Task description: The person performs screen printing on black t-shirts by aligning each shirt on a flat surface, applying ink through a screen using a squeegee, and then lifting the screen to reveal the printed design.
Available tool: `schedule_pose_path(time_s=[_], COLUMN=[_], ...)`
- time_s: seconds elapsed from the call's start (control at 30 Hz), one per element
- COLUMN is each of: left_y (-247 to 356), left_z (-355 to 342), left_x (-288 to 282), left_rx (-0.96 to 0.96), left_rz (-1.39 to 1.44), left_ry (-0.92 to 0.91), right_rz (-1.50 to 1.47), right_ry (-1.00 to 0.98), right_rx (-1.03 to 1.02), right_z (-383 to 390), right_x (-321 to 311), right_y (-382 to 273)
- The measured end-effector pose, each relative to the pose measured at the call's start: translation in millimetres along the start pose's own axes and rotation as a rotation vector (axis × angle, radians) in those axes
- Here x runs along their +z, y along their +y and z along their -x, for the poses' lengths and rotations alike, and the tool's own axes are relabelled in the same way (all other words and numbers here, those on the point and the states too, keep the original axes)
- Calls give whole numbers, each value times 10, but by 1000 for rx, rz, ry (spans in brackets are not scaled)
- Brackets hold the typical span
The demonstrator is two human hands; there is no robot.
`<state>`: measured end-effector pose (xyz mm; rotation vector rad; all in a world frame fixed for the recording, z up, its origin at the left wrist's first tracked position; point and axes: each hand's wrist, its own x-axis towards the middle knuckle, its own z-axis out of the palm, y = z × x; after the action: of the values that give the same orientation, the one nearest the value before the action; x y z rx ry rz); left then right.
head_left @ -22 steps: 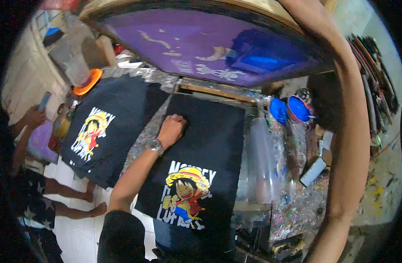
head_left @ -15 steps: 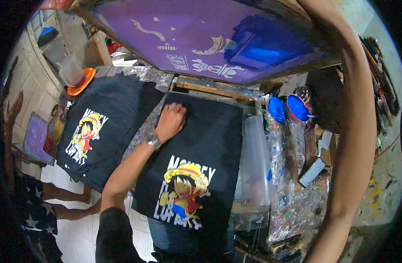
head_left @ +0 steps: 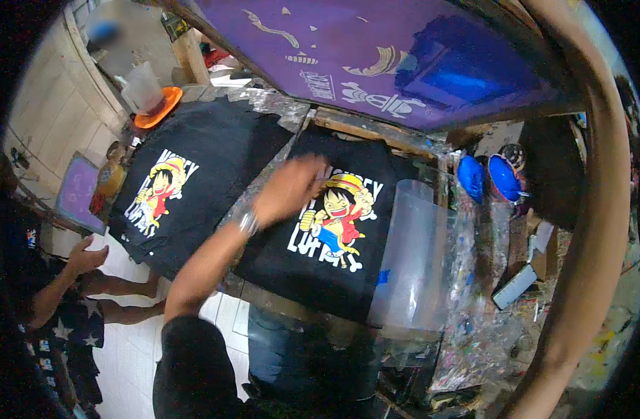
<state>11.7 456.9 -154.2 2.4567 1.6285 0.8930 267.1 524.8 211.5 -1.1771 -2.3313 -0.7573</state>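
My left hand (head_left: 290, 192) is over a black T-shirt (head_left: 278, 255), beside the upper left of its cartoon print. That hand is smeared by motion, so its fingers and any grip on the cloth cannot be made out. The print shows a figure in a yellow hat and red top with white lettering. My right arm (head_left: 603, 209) is raised along the right side, its hand beyond the top of the picture. Near that arm, a purple printing screen (head_left: 320, 49) in a frame stands tilted up behind the shirt, with blue ink on its right part.
Another black printed T-shirt (head_left: 215, 153) lies to the left. Blue ink tubs (head_left: 505, 176), a phone (head_left: 514, 286) and a clear plastic sheet (head_left: 414, 258) are on the right. A clear jug (head_left: 142, 87) stands by an orange lid (head_left: 159, 108). Another person's hand (head_left: 87, 257) is at far left.
The shirt's print has moved away from me, uncovering the dark board's near end. My left hand has moved toward the print. The other person's hand has come into view; my view has shifted slightly.
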Motion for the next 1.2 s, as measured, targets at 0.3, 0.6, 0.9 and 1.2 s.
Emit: schedule_pose_path(time_s=[0.3, 0.6, 0.9, 1.2], left_y=[711, 376, -1406, -1009], left_z=[2614, 1949, 1820, 2382], left_x=[-55, -719, -3000, -3208], left_rx=[-256, -607, -644, -631], left_rz=[-147, 96, 148, -290], left_ry=[-158, 716, 376, 648], right_rz=[-306, -457, -243, -336], right_ry=[-78, -51, -3, -37], right_rx=[85, 156, 95, 277], right_z=[-1, -178, -267, -493], right_x=[-183, 201, 273, 342], right_y=[162, 118, 586, 493])
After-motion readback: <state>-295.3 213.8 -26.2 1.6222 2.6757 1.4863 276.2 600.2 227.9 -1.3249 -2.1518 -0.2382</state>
